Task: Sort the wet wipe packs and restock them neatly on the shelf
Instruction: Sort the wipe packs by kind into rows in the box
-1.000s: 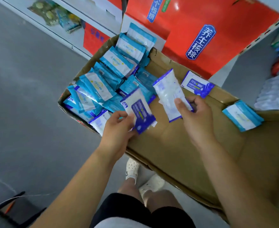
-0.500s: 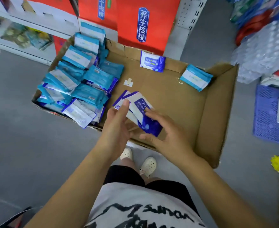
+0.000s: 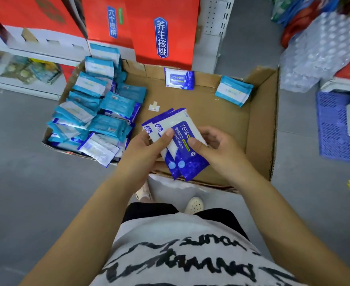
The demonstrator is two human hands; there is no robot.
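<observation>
Glossy blue-and-white film covers the held wet wipe packs (image 3: 187, 162). At least two of them, flat and pillow-shaped with crimped ends, are fanned like cards above the near part of the cardboard box (image 3: 221, 124). The left hand (image 3: 147, 149) is curled round their left edge, with its thumb laid across the top face. The right hand (image 3: 217, 149) pinches the right edge, thumb on the printed panel, where "75%" and "Wipes" can be read. Part of the box's near wall is hidden by the hands and the packs.

The box is shallow, open-topped and made of matte brown corrugated board, and it is set on the smooth grey floor (image 3: 25, 182). Its left part is filled by a heap of teal packs (image 3: 99, 112), shiny and creased, overlapped at many tilts. A small pale scrap (image 3: 154, 106) lies on the bare cardboard between the heap and the held packs. One blue pack (image 3: 179, 78) is leaned against the far wall, and one teal pack (image 3: 233, 91) is propped in the far right corner, apart from the rest.

Behind the box, red cartons (image 3: 149, 27) with blue labels are stacked. A white shelf (image 3: 25, 89) with bagged goods is seen at the left. At the right, shrink-wrapped bottles (image 3: 314, 48) and a blue perforated plastic crate (image 3: 335, 129) are found.
</observation>
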